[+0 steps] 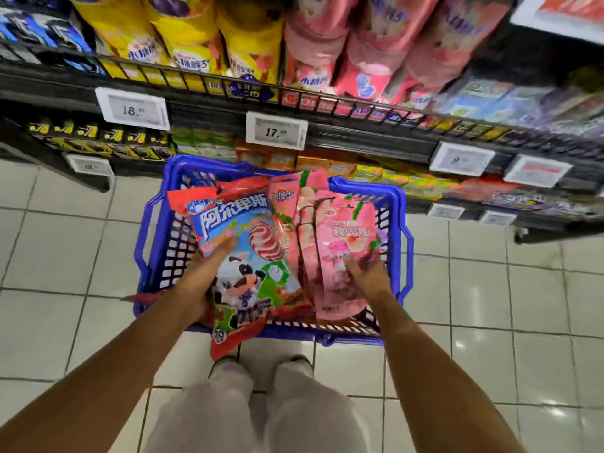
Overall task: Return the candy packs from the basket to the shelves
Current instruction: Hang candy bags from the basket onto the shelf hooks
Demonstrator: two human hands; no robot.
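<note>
The person's legs (258, 410) in pale trousers stand nearest the camera, with both bare forearms reaching forward and down over them.

Ahead runs the shelf unit (359, 132), its black wire-fronted tiers filling the top of the view. Yellow packs (192, 37) and pink packs (369, 53) crowd the upper tier; price tags (276, 130) hang on the rail below. The tiled floor (65, 256) spreads underneath.

The blue basket (400, 230) sits on the floor just in front of the shelf, between the feet and the lowest tier. It holds the candy still to be returned. A big lolly pack (248, 266) with a cow on it lies on the left, its lower corner hanging over the near rim. Peach packs (340, 256) are stacked on the right, partly overlapping one another.

The left hand (202, 276) grips the lolly pack at its left edge, thumb lying on the front. The right hand (369, 273) rests fingers-down on the top peach pack; I cannot tell whether they have closed on it.

Risks, as I judge them: the glossy peach packs may slide apart if only the top one is caught. The lolly pack, held by one edge, could droop and snag the rim. The look-alike pink packs above invite a wrong slot.
</note>
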